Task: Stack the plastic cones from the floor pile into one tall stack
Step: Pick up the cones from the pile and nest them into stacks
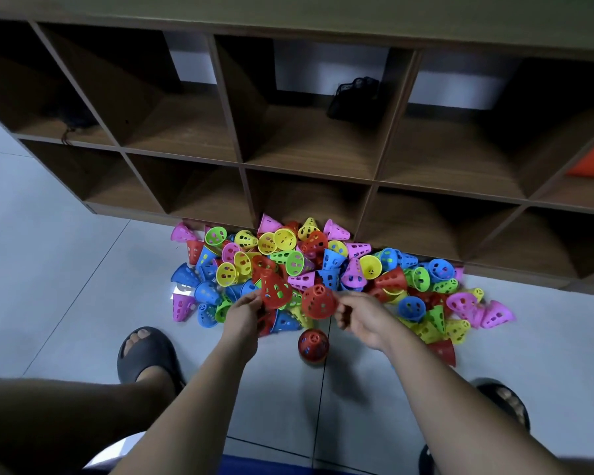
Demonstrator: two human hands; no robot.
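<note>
Holding the first red cone [275, 289] pinched in my left hand [242, 315] and the second red cone [318, 302] in my right hand [360, 318], I have them side by side, almost touching, over the pile's [323, 255] near edge. The first cone's long axis runs near to far, with its narrow tip far. The second shows me its narrow top, so I judge its mouth must turn toward that tip. Both are thin, glossy, perforated plastic. A third red cone [312, 345] stands on the tiles just nearer.

red, yellow, green, blue and pink holed cones [309, 265]; dark brown wooden shelf [309, 166]; pale grey tiled floor [66, 286]; black sandals [146, 354].
</note>
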